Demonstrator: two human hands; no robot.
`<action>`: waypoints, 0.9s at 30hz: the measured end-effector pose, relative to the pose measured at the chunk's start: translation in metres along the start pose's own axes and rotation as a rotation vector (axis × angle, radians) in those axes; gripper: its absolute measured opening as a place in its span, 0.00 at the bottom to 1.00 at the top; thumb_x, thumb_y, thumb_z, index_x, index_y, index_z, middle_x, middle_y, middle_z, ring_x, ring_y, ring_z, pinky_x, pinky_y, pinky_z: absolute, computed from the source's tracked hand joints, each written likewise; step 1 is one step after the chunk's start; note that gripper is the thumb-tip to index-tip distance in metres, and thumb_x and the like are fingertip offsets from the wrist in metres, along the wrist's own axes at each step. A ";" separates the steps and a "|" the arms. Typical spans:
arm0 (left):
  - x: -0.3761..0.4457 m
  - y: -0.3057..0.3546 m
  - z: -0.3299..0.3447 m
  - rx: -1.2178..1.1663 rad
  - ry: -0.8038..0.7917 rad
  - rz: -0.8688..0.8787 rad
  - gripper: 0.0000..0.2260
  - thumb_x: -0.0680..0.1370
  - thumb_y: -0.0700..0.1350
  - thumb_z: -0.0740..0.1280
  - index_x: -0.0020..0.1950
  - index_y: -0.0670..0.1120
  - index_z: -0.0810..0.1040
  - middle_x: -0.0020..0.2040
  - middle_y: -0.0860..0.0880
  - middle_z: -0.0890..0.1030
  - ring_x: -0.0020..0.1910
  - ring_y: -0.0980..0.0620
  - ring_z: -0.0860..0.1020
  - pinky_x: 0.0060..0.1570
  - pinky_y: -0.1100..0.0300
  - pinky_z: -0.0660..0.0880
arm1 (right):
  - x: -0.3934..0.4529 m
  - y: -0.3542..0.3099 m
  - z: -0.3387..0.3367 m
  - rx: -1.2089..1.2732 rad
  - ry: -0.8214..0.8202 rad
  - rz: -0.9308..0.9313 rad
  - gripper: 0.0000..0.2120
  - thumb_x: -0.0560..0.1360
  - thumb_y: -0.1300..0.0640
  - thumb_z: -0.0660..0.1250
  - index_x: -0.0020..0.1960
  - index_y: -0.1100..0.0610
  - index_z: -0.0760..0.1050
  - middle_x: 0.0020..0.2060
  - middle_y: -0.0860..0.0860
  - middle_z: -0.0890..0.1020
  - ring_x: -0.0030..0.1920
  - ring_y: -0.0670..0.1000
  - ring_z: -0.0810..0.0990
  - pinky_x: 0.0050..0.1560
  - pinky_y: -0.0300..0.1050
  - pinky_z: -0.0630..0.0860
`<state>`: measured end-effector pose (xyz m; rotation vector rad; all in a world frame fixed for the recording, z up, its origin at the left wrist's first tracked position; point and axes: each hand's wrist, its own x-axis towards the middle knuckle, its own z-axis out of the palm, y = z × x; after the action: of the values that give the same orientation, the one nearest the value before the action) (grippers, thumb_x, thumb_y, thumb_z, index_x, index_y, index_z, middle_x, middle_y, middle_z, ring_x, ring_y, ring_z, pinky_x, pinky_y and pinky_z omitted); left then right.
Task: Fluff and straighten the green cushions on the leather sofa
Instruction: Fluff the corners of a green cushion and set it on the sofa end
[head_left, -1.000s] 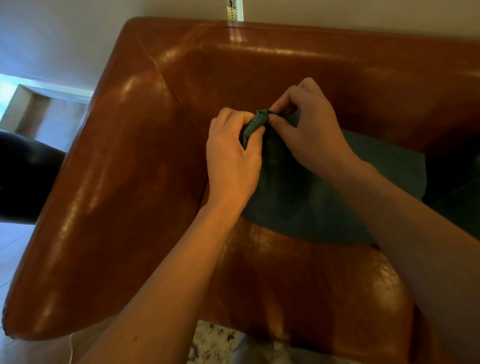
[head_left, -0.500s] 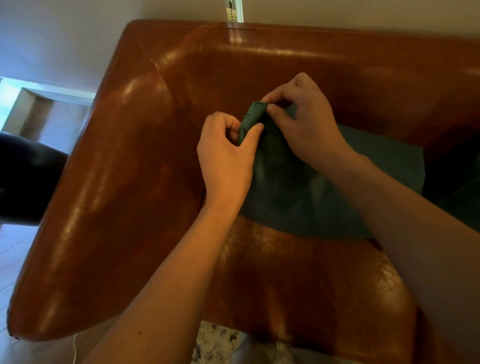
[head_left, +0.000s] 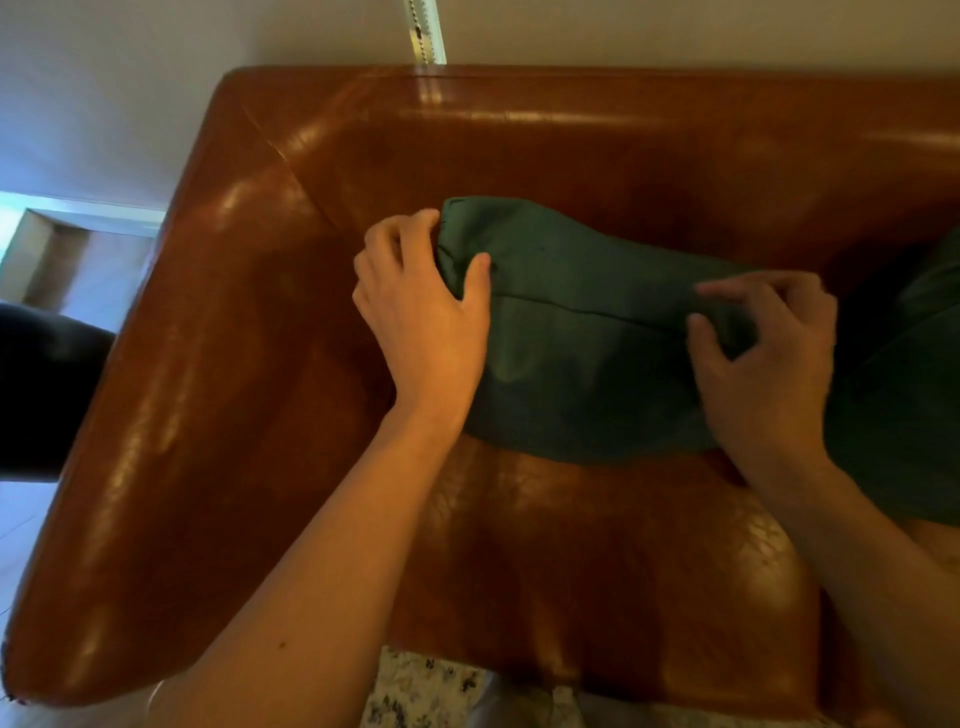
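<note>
A dark green cushion (head_left: 576, 332) leans against the backrest of the brown leather sofa (head_left: 218, 415), near its left corner. My left hand (head_left: 421, 312) grips the cushion's left end, thumb on the front and fingers curled behind it. My right hand (head_left: 763, 358) pinches the fabric at the cushion's right end, along the seam. A second green cushion (head_left: 904, 415) lies at the far right, partly hidden behind my right forearm.
The sofa's wide left armrest (head_left: 156, 441) runs down toward me. A pale wall (head_left: 130, 78) stands behind the backrest. A dark object (head_left: 36, 389) sits left of the armrest. A speckled rug (head_left: 426, 691) shows below the seat's front edge.
Both hands held the cushion's top left corner together. My right hand has slid to the right end, my left stays at the left end, and the cushion's top edge is now spread out.
</note>
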<state>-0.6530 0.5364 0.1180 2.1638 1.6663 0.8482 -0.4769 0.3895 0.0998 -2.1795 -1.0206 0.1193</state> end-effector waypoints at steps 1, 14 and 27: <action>-0.004 0.005 0.001 0.077 -0.002 0.069 0.22 0.76 0.53 0.67 0.67 0.48 0.71 0.67 0.46 0.71 0.68 0.46 0.67 0.66 0.49 0.64 | -0.004 0.010 -0.006 -0.011 0.024 0.048 0.11 0.76 0.55 0.68 0.57 0.54 0.77 0.57 0.54 0.72 0.60 0.54 0.69 0.62 0.57 0.69; -0.080 0.121 0.081 0.031 -0.657 0.860 0.19 0.77 0.53 0.65 0.66 0.47 0.75 0.69 0.46 0.72 0.71 0.45 0.66 0.69 0.51 0.59 | -0.033 0.093 -0.022 0.343 -0.132 0.492 0.12 0.81 0.57 0.61 0.62 0.54 0.78 0.51 0.48 0.75 0.53 0.49 0.77 0.57 0.47 0.74; -0.071 0.111 0.104 -0.120 -0.546 0.731 0.08 0.78 0.38 0.66 0.55 0.39 0.77 0.53 0.44 0.76 0.53 0.46 0.77 0.55 0.58 0.73 | -0.017 0.099 -0.023 0.214 -0.107 0.318 0.08 0.70 0.47 0.73 0.41 0.49 0.77 0.38 0.43 0.72 0.42 0.47 0.76 0.46 0.50 0.76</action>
<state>-0.5149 0.4498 0.0769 2.6138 0.5504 0.4115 -0.4179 0.3218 0.0501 -2.1380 -0.6749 0.4743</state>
